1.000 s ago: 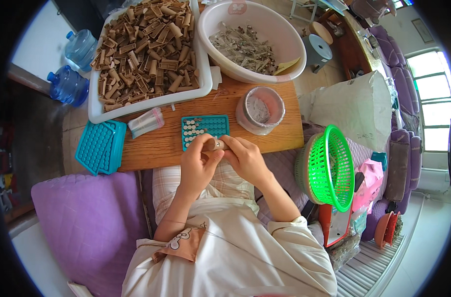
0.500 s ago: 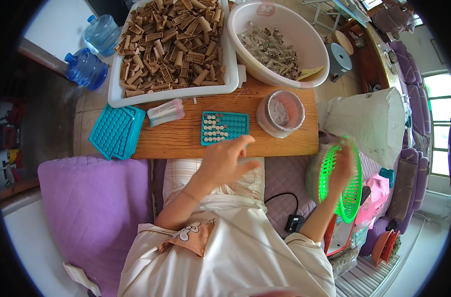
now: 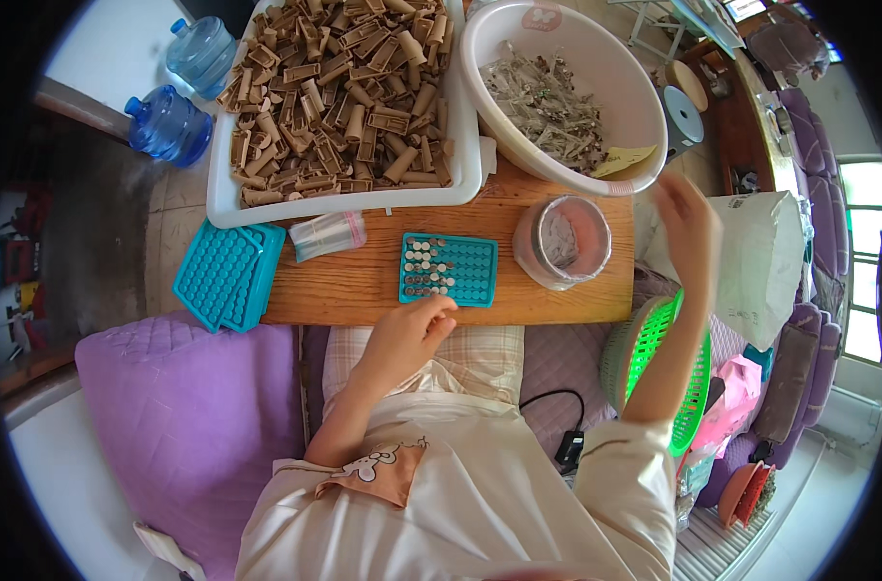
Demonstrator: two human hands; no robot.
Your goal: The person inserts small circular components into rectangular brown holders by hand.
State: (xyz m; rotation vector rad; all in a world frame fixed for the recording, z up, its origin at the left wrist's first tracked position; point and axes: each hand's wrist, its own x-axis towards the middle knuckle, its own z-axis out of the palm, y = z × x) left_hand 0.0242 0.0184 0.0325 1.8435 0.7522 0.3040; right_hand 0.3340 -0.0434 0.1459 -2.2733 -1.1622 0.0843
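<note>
A teal tray of round pockets [image 3: 475, 261] lies near the table's front edge, with several small white and grey discs [image 3: 424, 266] in its left part. At its near edge, the fingers of my left hand [image 3: 402, 337] are drawn together; what they hold, if anything, is hidden. My right hand [image 3: 688, 213] is raised by the right rim of a large pale basin [image 3: 480, 92], its fingers smeared by motion. In that basin lies a heap of small clear and metallic pieces [image 3: 547, 111]. Below my right forearm is a bright green basket [image 3: 693, 407].
A white tub [image 3: 218, 184] heaped with brown plastic parts [image 3: 344, 97] fills the table's back left. Stacked teal trays [image 3: 223, 276], a packet of clear bags [image 3: 328, 235] and a pink-lined round tub [image 3: 562, 242] stand on the wooden table [image 3: 383, 281].
My right hand has moved forward from the green basket to beside the basin. My left hand's fingers, apart before, have come together at the tray's near edge.
</note>
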